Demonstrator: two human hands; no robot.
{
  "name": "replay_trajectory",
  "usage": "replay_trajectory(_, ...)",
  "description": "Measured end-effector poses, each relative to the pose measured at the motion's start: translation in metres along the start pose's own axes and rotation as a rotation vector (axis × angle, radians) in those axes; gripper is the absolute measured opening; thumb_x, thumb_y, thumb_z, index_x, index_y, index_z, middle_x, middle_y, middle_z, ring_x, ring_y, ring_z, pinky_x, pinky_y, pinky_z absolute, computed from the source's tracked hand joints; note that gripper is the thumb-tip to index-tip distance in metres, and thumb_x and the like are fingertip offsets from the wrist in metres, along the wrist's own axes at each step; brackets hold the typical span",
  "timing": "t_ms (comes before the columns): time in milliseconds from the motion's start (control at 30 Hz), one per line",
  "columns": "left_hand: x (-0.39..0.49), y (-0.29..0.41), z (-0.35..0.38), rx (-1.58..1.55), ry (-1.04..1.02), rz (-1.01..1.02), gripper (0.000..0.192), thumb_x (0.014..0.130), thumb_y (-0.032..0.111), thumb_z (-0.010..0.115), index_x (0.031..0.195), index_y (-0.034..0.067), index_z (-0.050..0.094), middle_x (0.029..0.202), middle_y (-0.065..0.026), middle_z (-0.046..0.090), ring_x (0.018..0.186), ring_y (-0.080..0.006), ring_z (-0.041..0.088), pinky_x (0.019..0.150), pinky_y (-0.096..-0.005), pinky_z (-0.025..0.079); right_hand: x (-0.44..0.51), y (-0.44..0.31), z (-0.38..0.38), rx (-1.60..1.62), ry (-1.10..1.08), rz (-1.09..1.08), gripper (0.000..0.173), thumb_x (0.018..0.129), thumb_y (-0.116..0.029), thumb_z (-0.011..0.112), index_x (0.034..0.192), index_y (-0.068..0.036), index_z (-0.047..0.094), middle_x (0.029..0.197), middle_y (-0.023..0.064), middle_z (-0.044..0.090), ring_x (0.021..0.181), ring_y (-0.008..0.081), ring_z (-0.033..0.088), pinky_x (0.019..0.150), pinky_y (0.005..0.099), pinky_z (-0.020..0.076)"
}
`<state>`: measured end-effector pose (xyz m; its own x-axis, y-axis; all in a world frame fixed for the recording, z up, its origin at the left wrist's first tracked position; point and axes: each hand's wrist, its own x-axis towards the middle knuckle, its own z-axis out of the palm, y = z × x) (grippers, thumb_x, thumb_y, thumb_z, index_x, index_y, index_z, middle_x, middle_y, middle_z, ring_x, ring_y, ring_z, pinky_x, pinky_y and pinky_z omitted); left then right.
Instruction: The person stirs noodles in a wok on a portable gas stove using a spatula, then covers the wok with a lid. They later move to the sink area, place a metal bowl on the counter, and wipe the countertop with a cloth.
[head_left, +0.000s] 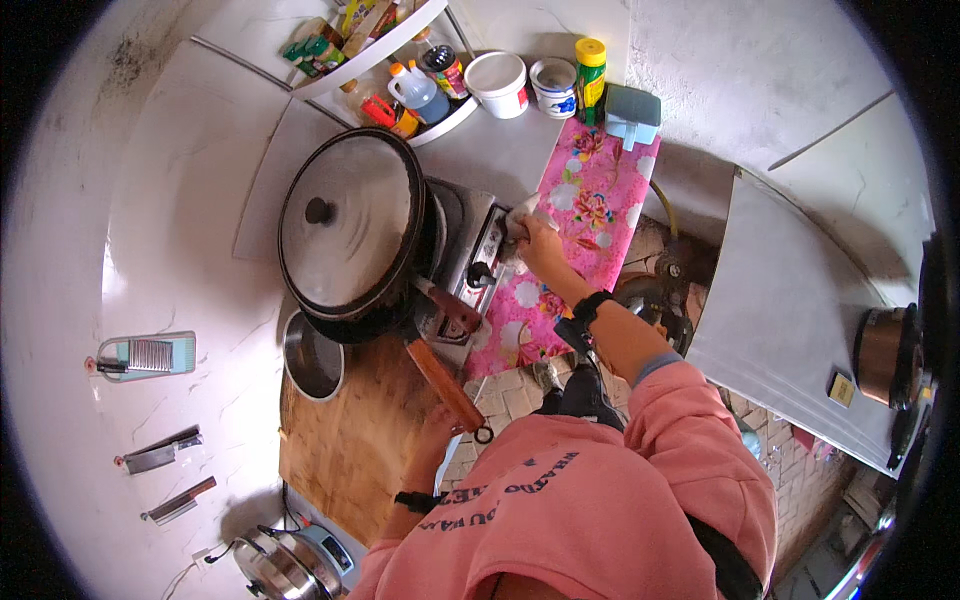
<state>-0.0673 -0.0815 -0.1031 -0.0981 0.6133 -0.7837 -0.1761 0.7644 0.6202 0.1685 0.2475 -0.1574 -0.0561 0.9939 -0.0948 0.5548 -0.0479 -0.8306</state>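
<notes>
My right hand (541, 244) grips a pale crumpled cloth (517, 225) against the front panel of a gas stove (491, 244), just above its black knob (478, 275). On the stove sits a large dark pan with a glass-like lid (352, 225) and a brown handle (454, 307). A wooden handle (446, 386) with a metal ring at its end slants toward me. My left hand (441, 435) is low by the edge of a wooden cutting board (352, 442), partly behind that handle; whether it holds the handle cannot be made out.
A metal pot (315, 356) rests on the board. Pink floral covering (592, 202) lies beside the stove. Bottles (424, 94), a white tub (496, 82) and a green canister (591, 79) line the back corner. Cleavers (161, 450) and a grater (150, 355) hang on the left wall.
</notes>
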Motion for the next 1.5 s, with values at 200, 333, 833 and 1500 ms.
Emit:
replay_trajectory(200, -0.012, 0.014, 0.019, 0.117, 0.089, 0.002, 0.027, 0.09, 0.022, 0.059, 0.111, 0.006, 0.053, 0.098, -0.0032, 0.058, 0.088, -0.0149, 0.055, 0.075, -0.0287, 0.046, 0.052, -0.061, 0.014, -0.15, -0.028, -0.608, 0.042, 0.083, -0.027, 0.06, 0.123, -0.015, 0.056, 0.118, 0.0079, 0.06, 0.118, 0.0316, 0.047, 0.101, 0.0465, 0.0348)
replay_trajectory(333, -0.008, -0.006, 0.015, 0.064, 0.127, -0.023, 0.028, 0.09, 0.022, 0.06, 0.113, 0.007, 0.054, 0.1, -0.0033, 0.06, 0.088, -0.0149, 0.057, 0.075, -0.0296, 0.048, 0.084, -0.075, 0.033, -0.344, -0.056, -0.772, 0.048, 0.089, -0.029, 0.055, 0.134, -0.016, 0.046, 0.137, 0.0052, 0.048, 0.126, 0.0306, 0.043, 0.104, 0.0452, 0.034)
replay_trajectory(833, -0.01, -0.05, 0.002, -0.071, 0.183, -0.119, 0.03, 0.089, 0.025, 0.059, 0.115, 0.008, 0.059, 0.102, -0.0041, 0.066, 0.09, -0.0158, 0.062, 0.078, -0.032, 0.049, 0.057, 0.006, -0.005, 0.13, 0.021, -0.669, 0.036, 0.076, -0.005, 0.061, 0.112, -0.008, 0.058, 0.103, 0.0176, 0.06, 0.096, 0.0389, 0.057, 0.083, 0.045, 0.0473)
replay_trajectory(1500, -0.039, -0.05, 0.026, -0.118, 0.246, -0.193, 0.029, 0.089, 0.029, 0.058, 0.109, 0.008, 0.058, 0.098, -0.0021, 0.064, 0.09, -0.013, 0.061, 0.078, -0.0277, 0.047, 0.118, 0.071, -0.041, -0.381, -0.335, -0.724, 0.032, 0.076, -0.011, 0.063, 0.108, -0.013, 0.064, 0.113, 0.0079, 0.061, 0.11, 0.031, 0.054, 0.092, 0.0398, 0.0438)
